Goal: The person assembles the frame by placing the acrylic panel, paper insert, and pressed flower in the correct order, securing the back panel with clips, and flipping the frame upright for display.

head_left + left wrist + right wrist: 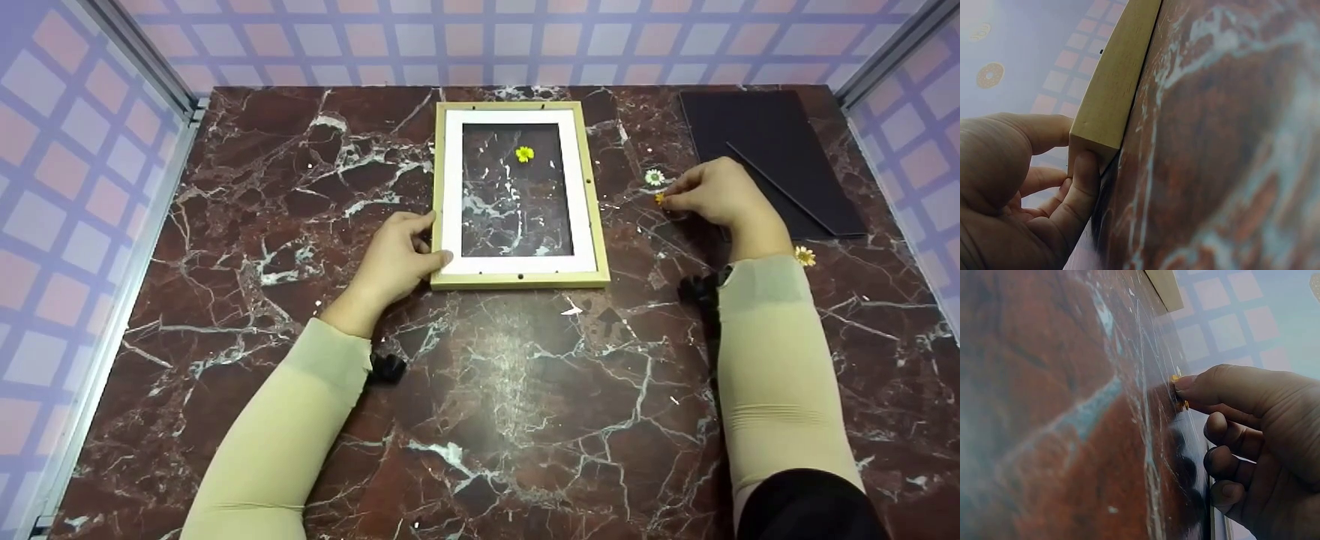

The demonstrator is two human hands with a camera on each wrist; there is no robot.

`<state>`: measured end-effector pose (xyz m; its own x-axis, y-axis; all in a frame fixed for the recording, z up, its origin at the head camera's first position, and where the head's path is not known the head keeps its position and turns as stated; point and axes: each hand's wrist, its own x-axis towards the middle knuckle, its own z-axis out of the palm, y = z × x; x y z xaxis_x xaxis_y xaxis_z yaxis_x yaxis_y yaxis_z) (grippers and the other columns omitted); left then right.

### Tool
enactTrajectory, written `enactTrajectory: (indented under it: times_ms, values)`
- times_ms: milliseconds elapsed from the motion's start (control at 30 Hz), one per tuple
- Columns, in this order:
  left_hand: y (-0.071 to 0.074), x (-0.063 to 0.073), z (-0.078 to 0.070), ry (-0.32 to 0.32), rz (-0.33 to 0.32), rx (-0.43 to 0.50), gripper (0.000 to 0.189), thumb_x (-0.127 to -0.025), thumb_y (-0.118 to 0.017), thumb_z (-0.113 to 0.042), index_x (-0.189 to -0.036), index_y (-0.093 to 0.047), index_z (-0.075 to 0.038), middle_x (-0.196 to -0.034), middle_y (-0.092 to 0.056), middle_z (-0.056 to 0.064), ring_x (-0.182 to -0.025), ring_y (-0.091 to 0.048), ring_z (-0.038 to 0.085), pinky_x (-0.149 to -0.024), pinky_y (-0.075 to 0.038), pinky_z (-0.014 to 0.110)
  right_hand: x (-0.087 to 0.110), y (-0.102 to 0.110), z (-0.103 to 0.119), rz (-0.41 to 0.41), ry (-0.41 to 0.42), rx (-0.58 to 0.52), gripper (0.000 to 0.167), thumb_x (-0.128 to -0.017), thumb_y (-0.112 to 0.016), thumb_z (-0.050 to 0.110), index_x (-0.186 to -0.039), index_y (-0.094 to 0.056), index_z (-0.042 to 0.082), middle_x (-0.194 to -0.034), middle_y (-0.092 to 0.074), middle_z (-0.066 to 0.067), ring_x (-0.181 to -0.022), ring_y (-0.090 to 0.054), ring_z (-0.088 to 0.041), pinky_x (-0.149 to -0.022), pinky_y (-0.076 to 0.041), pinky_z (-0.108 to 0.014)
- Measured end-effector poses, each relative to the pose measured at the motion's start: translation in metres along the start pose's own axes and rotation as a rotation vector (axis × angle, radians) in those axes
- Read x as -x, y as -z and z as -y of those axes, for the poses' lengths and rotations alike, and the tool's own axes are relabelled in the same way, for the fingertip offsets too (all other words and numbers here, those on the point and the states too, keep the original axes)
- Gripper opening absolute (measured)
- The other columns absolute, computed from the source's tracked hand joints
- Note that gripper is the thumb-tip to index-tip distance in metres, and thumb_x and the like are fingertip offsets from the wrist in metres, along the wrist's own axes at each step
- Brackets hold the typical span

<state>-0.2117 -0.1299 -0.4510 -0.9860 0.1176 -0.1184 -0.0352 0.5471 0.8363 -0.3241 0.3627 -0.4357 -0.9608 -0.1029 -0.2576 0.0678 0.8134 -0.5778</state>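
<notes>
A wooden picture frame with a white mat lies flat on the marble-patterned table. Its window shows the table pattern and one yellow flower. My left hand grips the frame by its near left corner, thumb on top; the left wrist view has the fingers around the wooden corner. Right of the frame, my right hand pinches a small orange flower between thumb and forefinger, down at the tabletop. The fingertips partly hide that flower. Just beyond it lies a white flower.
A black board lies at the back right, with a thin dark bar slanting across it. Beside the right sleeve sits a pale orange flower. Checked walls enclose the table at the back and sides.
</notes>
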Motion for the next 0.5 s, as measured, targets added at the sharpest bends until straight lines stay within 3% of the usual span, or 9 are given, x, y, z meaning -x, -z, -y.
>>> enactTrajectory:
  times_ms: [500]
  values:
    - [-0.0003,-0.0002,0.0004,0.004,0.002,-0.002,0.082,-0.094,-0.088,-0.007,-0.165,-0.049,0.004,-0.155,-0.058,0.022,-0.101,-0.061,0.018,-0.088,-0.057,0.028,-0.0002,-0.0013,-0.0008,0.004,0.014,-0.015,0.029,-0.100,-0.086,0.025,-0.120,-0.086,0.004,-0.083,-0.079,0.020,-0.075,-0.067,-0.004,-0.067,-0.053,-0.019]
